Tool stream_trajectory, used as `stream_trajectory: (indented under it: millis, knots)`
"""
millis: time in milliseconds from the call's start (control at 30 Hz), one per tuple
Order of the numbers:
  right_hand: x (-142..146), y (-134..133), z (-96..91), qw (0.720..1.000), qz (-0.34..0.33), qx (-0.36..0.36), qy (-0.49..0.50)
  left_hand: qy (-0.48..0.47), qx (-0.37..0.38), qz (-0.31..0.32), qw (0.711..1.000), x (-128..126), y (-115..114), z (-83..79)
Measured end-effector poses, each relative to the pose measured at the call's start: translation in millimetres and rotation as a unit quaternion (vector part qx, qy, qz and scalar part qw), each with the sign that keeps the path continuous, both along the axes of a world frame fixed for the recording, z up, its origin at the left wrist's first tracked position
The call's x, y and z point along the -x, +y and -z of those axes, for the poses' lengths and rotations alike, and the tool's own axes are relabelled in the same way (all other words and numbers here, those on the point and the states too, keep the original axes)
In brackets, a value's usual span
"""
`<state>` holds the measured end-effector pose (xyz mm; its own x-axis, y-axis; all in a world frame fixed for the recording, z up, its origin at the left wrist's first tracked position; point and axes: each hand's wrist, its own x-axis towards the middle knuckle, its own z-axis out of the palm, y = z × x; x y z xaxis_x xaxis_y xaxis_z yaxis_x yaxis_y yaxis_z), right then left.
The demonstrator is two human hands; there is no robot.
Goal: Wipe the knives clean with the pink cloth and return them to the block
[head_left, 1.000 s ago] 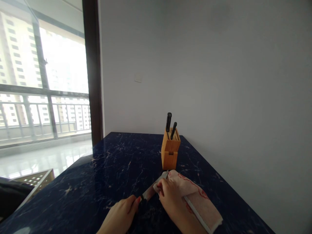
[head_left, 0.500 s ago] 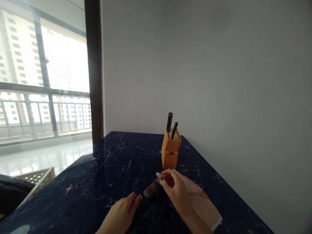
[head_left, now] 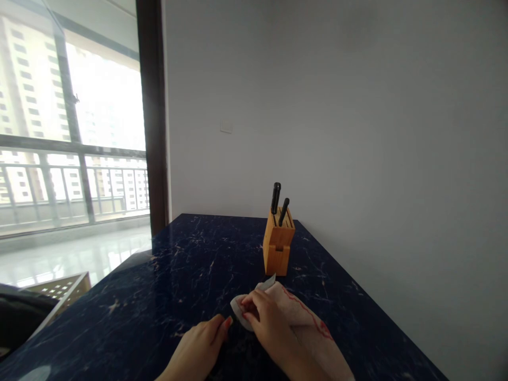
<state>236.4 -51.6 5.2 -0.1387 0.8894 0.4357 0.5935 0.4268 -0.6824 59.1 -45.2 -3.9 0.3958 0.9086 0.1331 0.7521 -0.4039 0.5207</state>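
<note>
"Down the knife (head_left: pixel 268 284) slid the right hand (head_left: pixel 266 316), pinching a towel (head_left: pixel 297 308)."

"Pointing where?"

"It slants long, away and right, tip (head_left: pixel 273 278) near the knife block (head_left: pixel 277 256). Left hand (head_left: pixel 201 338) grips the other end."

A knife block (head_left: pixel 277 260) and balcony railing (head_left: pixel 115 169) suggest a home.

The person's left hand (head_left: pixel 200 341) holds a knife (head_left: pixel 270 281); the right hand (head_left: pixel 270 320) pinches a pale pink cloth (head_left: pixel 302 313) over it. A wooden knife block (head_left: pixel 277 259) stands just beyond on the dark blue counter (head_left: pixel 190 275).
</note>
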Motion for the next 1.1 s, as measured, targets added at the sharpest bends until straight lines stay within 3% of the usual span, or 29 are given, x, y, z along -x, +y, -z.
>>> stream_trajectory:
  millis: [133, 367, 500, 633, 733, 800, 933, 1100]
  knots:
    - [0.0, 0.2, -1.8, 0.996, 0.053, -0.017, -0.066, 0.002, 0.005, -0.002, 1.0, -0.6, -0.9, -0.3]
    - [6.4, -24.9, -27.6, 0.982, 0.032, -0.019, -0.183, 0.012, 0.004, -0.006, 1.0, -0.2, 1.5, 0.8]
    - [-15.1, -38.8, -38.6, 0.956, 0.107, -0.003, -0.274, 0.009, 0.011, -0.006, 1.0, 1.1, 1.9, -1.3]
    - [-44.3, -51.4, -31.7, 0.912, 0.134, 0.038, -0.385, 0.012, 0.008, -0.012, 1.0, 1.3, -0.3, -2.6]
    - [-56.1, -56.9, -17.4, 0.888, 0.176, 0.095, -0.415, 0.02, 0.008, -0.019, 1.0, -0.2, -1.7, -4.6]
    - [-60.0, -55.5, -6.0, 0.895, 0.175, 0.089, -0.4, 0.026, 0.007, -0.016, 0.999, -0.9, -2.0, -6.5]
    - [-66.4, -37.4, 8.4, 0.928, 0.14, -0.002, -0.345, 0.048, -0.014, -0.013, 0.999, 1.8, 0.3, -8.4]
    - [-72.3, -4.2, -4.7, 0.925, 0.124, -0.001, -0.36, 0.061, -0.035, -0.028, 0.997, 11.9, 12.2, -6.6]
